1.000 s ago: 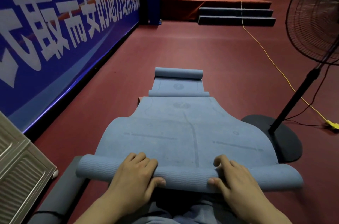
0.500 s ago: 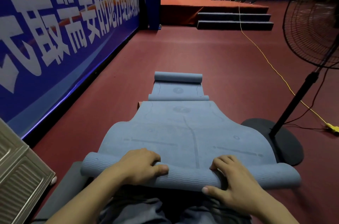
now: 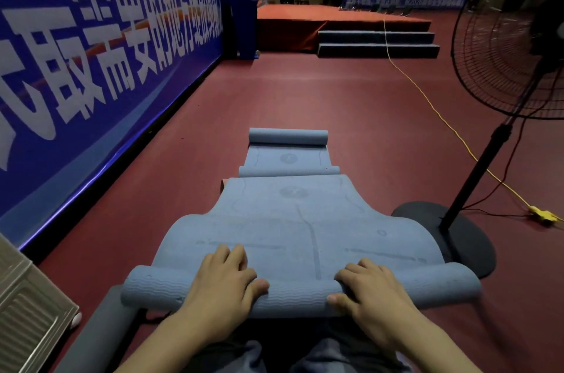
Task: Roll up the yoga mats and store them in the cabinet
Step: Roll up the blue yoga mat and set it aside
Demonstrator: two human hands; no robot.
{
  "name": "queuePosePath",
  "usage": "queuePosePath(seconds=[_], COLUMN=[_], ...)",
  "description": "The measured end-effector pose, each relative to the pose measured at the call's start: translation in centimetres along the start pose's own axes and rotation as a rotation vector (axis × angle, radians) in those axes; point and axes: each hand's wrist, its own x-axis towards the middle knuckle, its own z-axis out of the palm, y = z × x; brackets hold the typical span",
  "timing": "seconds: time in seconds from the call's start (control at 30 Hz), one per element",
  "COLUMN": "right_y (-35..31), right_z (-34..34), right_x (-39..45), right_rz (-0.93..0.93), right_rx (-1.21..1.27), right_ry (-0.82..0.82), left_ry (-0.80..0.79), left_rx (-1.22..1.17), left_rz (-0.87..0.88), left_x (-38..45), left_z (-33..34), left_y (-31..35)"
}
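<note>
Head view: both hands' grip curled on blue mat [image 3: 293, 238] roll; fan base [image 3: 451, 238] touching right edge.

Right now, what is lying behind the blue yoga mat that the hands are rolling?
A second blue yoga mat, curled at both ends, lies there on the red floor. Its near edge partly hides behind the blue yoga mat.

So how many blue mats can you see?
2 for sure. The near mat is under both hands, its near end rolled. The far mat lies beyond it, both ends curled. A grey roll at lower left might be another.
</note>
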Motion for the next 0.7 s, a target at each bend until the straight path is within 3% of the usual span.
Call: queuePosePath(seconds=[0.2,0.4,0.53,0.7], right_y=[0.7,0.8,0.8,1.0], right_z=[0.4,-0.1,0.0,0.3], right_x=[0.1,0.5,0.5,0.5], right_rz=[0.019,0.065,0.107,0.1], right_rx=[0.116,0.272,0.348,0.353], right_ry=[-0.012,0.021,0.07,0.114], left_ry=[0.146,0.119,0.181,0.201], left_rx=[-0.046,0.025,-0.081,-0.073], left_rz=[0.016,-0.021,-0.079,-0.002], left_x=[-1.2,-2.3,-2.4,-1.7], left_z=[-0.1,-0.8,0.5,1.3], left_y=[1.5,3.6,3.2,2.3])
